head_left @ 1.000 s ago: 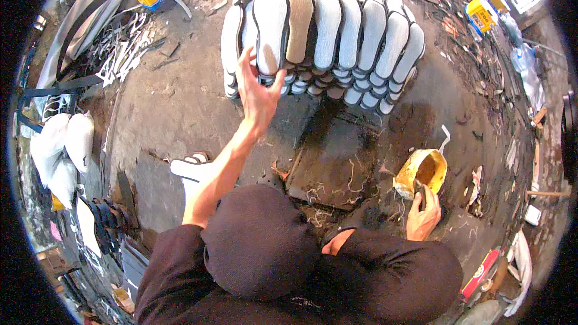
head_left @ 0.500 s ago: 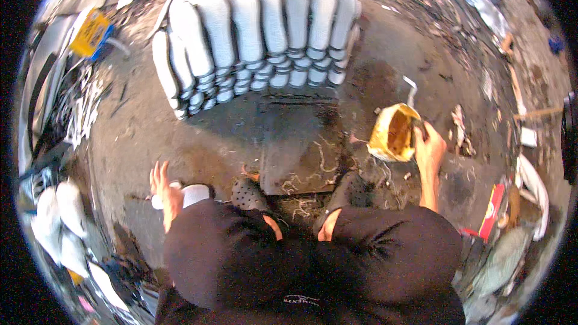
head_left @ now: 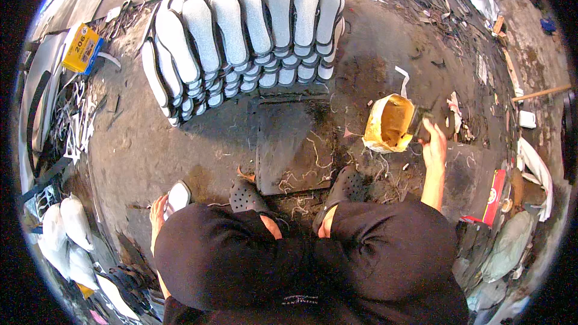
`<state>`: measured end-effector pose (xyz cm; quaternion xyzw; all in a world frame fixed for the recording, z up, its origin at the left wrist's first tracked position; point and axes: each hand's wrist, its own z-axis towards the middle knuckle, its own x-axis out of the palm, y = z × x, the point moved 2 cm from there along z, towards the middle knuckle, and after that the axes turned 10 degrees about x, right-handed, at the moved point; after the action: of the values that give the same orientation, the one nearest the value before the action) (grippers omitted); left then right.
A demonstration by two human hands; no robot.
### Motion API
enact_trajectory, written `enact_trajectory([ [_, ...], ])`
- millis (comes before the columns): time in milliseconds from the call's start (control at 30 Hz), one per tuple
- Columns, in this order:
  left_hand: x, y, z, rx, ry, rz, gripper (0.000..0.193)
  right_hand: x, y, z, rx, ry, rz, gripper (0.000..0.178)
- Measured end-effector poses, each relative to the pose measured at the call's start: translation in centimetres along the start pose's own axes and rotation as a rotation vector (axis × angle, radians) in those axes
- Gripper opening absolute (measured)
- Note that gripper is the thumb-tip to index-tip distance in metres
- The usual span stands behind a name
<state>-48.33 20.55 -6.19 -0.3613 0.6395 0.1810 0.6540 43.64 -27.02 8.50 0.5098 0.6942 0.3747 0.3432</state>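
At the lower left, my left hand (head_left: 158, 215) is closed at the edge of a white-topped, dark-edged shoe sole (head_left: 177, 197), beside my left knee. Part of this hand is hidden behind the knee. On the right, my right hand (head_left: 435, 147) is raised with bent fingers around a dark, blurred thing (head_left: 419, 125) whose kind I cannot make out. It is just right of a yellow, cut-open container (head_left: 390, 123) with brown residue inside. Ahead stand stacked rows of white shoe soles (head_left: 241, 24) with dark edges, leaning on one another.
A dark flat board (head_left: 292, 144) lies between my feet and the stacks. A yellow and blue box (head_left: 82, 48) and white strips (head_left: 78, 120) are at left. A red box (head_left: 494, 197), a wooden stick (head_left: 542, 92) and scraps are at right. White soles (head_left: 66, 235) lie lower left.
My left hand has drawn back toward my knee, and the sole beside it is now tilted more upright. My right hand has moved slightly right, away from the container's rim.
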Motion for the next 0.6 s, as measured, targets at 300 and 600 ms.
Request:
enact_trajectory([
  [300, -4.6, -13.8, 6.2, -0.13, 0.163, -0.173, 0.067, 2.7, 5.2, -13.8, -0.112, 0.352, -0.398, 0.033],
  [600, -2.7, -15.2, 5.0, -0.197, -0.009, -0.137, 0.066, 5.5, 15.5, -14.8, -0.4, 0.112, -0.358, 0.034],
])
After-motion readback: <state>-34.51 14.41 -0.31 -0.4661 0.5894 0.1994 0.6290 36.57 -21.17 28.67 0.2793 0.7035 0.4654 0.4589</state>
